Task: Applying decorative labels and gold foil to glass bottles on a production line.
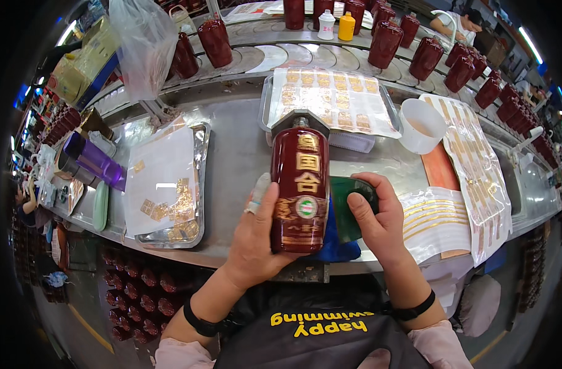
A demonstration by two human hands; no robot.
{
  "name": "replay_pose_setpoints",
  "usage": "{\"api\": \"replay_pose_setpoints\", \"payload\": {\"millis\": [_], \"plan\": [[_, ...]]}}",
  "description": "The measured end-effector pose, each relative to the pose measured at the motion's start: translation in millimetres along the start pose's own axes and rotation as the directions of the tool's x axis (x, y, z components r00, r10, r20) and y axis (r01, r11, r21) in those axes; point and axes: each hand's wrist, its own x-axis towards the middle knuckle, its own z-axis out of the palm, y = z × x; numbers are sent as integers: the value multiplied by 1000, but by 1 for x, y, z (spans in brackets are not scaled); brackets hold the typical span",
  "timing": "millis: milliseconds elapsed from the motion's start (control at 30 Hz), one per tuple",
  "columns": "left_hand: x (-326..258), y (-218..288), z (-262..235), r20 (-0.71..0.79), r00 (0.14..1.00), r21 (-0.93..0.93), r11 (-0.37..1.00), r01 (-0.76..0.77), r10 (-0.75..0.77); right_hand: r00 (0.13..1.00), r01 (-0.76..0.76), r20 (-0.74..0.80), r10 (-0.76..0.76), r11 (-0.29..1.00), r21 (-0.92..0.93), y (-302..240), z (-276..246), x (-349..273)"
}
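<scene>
A dark red glossy bottle [300,230] with gold characters and a round green-and-white emblem stands upright in front of me. My left hand [251,240] is closed around its lower left side, with a pale wrap on one finger. In my right hand [382,215] is a flat green scraper [341,212], gripped between thumb and fingers close to the bottle's right side. Whether the scraper touches the bottle, I cannot tell. A dark angular piece [283,121] shows behind the bottle's neck. Below the scraper lies a blue cloth [343,251], partly hidden.
On the left, a metal tray [202,184] holds white paper with gold stickers. A tray of gold sticker sheets [336,98] sits behind the bottle, beside a white tub [423,126]. Gold strip sheets [477,178] lie right. Several red bottles [385,46] line the conveyor [256,58].
</scene>
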Motion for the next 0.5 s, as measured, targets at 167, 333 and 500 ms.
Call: {"api": "replay_pose_setpoints", "payload": {"millis": [167,333,500], "plan": [[0,5,-4,43,998,144,989,-43,37,824,560,269,-499,638,-529,3,0,0],[-5,1,-2,-42,934,449,842,-299,354,798,602,435,-416,522,-604,-5,7,-15],[-3,12,-1,-67,927,464,834,-298,369,839,542,384,-387,526,-655,4,3,-15]]}}
